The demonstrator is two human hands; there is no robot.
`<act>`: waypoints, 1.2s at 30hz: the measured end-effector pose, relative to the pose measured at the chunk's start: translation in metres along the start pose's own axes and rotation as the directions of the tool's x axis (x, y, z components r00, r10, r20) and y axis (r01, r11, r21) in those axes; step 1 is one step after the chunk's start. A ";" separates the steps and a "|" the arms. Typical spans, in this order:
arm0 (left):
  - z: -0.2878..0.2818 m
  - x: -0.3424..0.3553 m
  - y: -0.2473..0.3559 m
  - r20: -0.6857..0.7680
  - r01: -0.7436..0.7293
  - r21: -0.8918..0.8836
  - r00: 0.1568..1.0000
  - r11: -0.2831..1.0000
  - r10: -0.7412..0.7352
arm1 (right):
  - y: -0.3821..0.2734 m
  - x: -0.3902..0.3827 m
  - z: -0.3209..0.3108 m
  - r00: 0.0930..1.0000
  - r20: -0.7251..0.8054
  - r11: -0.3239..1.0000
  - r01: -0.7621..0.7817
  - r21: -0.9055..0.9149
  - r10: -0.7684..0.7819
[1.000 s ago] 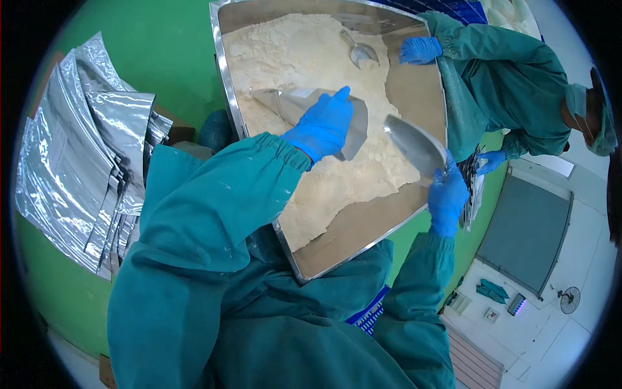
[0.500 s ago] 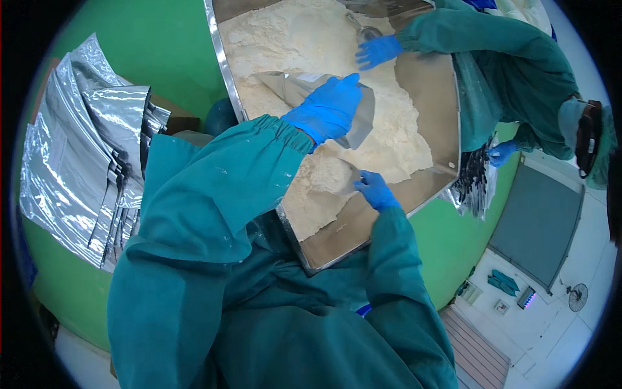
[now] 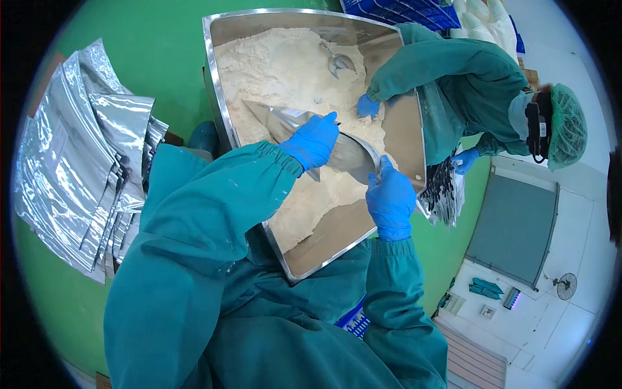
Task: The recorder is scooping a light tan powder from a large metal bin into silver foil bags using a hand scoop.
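Observation:
A silver foil bag [image 3: 353,159] lies tilted over a metal bin [image 3: 223,107] of pale cream powder [image 3: 272,58]. My gloved left hand [image 3: 312,141] is closed on the bag's upper side. At the bag's open mouth, my gloved right hand [image 3: 391,198] is closed around the handle of a scoop, whose bowl is mostly hidden at the mouth. Another scoop [image 3: 339,63] rests in the powder at the far side. A co-worker's gloved hand [image 3: 368,106] touches the powder beyond the bag.
Flat silver foil bags [image 3: 71,149] are stacked at the left. The co-worker [image 3: 479,84] stands at the bin's right side, the other hand [image 3: 464,160] by more foil bags [image 3: 444,191]. A blue crate [image 3: 402,13] stands behind the bin.
My right hand has risen from the powder to the bag's mouth with the scoop. The bag's mouth has turned toward it. The co-worker's hand has left the far scoop.

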State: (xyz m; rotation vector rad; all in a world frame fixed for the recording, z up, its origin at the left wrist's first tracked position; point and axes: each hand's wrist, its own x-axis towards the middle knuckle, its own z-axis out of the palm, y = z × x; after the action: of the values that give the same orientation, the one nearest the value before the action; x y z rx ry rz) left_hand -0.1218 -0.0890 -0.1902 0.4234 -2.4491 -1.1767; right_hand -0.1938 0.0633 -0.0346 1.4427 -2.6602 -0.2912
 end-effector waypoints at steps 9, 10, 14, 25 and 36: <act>-0.018 0.015 0.003 0.155 0.119 -0.100 0.983 0.988 -0.102 | 0.061 -0.054 -0.038 0.924 0.219 0.949 -0.313 -0.047 0.315; -0.021 0.014 0.004 0.133 0.079 -0.098 0.989 0.992 -0.065 | 0.067 -0.059 -0.024 0.910 0.255 0.945 -0.320 -0.068 0.327; -0.033 0.006 0.004 0.124 0.044 -0.074 0.992 0.996 -0.035 | 0.061 -0.058 0.053 0.891 0.337 0.952 -0.293 -0.087 0.305; -0.052 0.017 0.000 0.351 0.091 0.002 0.932 0.996 -0.086 | 0.032 -0.041 0.099 0.780 0.542 0.943 -0.321 -0.087 0.315; -0.054 0.011 0.026 0.331 0.201 -0.398 0.941 0.895 -0.064 | 0.046 -0.075 0.094 0.837 0.425 0.925 -0.380 -0.003 0.345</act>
State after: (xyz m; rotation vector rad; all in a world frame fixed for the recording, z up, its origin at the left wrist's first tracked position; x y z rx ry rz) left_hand -0.1085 -0.1146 -0.1365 0.2948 -2.3320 -1.9169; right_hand -0.2071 0.1622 -0.1168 0.9324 -3.2519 -0.5102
